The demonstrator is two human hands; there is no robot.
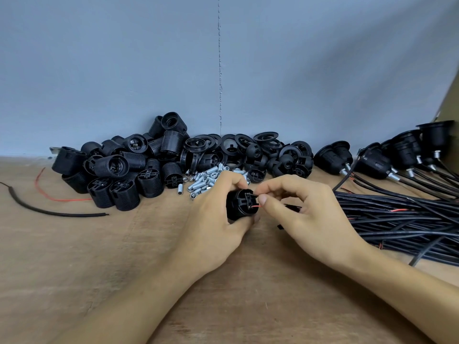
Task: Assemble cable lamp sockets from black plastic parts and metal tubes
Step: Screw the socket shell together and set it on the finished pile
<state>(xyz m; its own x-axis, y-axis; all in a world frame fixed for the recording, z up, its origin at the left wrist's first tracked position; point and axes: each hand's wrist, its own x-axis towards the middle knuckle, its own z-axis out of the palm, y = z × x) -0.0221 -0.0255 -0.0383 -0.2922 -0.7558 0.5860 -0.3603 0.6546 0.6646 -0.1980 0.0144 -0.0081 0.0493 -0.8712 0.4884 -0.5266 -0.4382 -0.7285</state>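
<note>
My left hand (213, 214) grips a black threaded socket body (239, 203) just above the wooden table, its terminal end turned to the right. My right hand (298, 207) pinches a thin red wire (255, 206) between thumb and forefinger, right at the socket's terminal block. A black cable (293, 208) runs under my right palm, mostly hidden. Behind my hands lies a heap of small metal tubes (206, 181).
A pile of black socket bodies (119, 167) sits at the back left; rings and caps (258, 150) lie at the back centre. Assembled sockets with cables (402, 155) line the back right, and a cable bundle (402, 219) spreads at the right. Loose black and red wires (49, 212) lie at the left.
</note>
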